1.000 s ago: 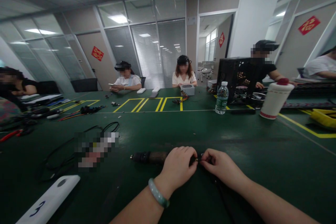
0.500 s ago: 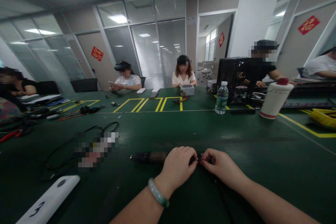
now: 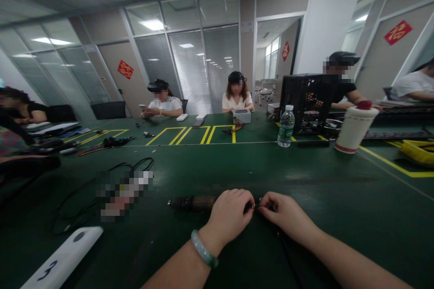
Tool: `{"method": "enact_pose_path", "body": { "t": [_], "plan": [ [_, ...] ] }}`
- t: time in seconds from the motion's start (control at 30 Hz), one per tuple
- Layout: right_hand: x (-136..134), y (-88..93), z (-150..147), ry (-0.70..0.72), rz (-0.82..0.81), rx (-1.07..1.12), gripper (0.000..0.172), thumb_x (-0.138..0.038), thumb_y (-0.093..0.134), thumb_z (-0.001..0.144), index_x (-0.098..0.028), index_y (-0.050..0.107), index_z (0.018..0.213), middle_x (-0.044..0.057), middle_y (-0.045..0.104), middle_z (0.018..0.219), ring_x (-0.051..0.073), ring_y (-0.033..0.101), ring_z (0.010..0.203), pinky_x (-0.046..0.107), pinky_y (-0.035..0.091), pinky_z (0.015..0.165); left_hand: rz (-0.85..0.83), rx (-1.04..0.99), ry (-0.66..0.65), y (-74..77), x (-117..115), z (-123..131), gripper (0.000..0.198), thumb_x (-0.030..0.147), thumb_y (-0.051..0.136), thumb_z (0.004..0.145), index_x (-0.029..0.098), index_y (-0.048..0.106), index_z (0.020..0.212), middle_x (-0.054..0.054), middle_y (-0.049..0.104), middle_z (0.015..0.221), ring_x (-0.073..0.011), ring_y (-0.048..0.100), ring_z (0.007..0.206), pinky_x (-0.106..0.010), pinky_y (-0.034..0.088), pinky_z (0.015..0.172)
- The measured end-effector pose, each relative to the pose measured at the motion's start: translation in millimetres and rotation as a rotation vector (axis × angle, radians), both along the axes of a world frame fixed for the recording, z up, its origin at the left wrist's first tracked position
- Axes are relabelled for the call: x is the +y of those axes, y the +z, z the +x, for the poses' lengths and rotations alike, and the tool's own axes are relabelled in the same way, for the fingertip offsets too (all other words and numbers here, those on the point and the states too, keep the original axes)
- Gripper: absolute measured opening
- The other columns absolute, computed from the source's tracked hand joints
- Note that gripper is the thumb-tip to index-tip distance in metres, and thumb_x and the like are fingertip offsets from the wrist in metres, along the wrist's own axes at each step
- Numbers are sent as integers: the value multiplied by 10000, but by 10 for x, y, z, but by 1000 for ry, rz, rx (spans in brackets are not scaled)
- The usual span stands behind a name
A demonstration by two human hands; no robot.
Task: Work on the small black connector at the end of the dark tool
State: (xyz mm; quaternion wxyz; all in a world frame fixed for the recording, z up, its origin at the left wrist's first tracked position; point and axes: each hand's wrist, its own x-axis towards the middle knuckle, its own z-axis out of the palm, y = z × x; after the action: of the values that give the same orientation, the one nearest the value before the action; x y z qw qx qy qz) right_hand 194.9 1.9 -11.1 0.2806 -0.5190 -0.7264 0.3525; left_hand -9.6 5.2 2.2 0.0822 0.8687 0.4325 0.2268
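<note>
The left hand [image 3: 230, 216] is closing around the right end of a dark tool [image 3: 191, 202], which is lying on the green surface [image 3: 339, 198] with its long axis running left to right. The right hand [image 3: 285, 214] is pinching the tip [image 3: 253, 206], its fingertips almost touching those of the left.

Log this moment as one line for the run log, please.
left hand: grips dark cylindrical tool | right hand: pinches small metal part at tool's end | tool: lying on green table

Probable drill [image 3: 191, 202] on table [image 3: 237, 162], bottle [image 3: 286, 126] behind.
</note>
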Motion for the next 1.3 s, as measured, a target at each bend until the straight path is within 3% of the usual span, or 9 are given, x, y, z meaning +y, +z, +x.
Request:
{"method": "enact_pose_path", "body": {
  "t": [0.8,1.3],
  "plan": [
    [8,1,-7,7,6,8,88,-271,613,880,-202,665,864,-11,688,817,152,629,724,213,441,616,-8,52,27,78,-32,25,101,198,646,858,232,585,932,25,628,941,-184,577,900,-332,412,796],
    [-2,32,-28,1,2,-4,76,-247,612,865,-195,662,842,-11,690,783,154,630,711,215,432,605,-1,-11,35,35,-35,10,189,201,682,813,229,563,957,18,616,950,-198,567,902,-337,413,813]
  ]
}}
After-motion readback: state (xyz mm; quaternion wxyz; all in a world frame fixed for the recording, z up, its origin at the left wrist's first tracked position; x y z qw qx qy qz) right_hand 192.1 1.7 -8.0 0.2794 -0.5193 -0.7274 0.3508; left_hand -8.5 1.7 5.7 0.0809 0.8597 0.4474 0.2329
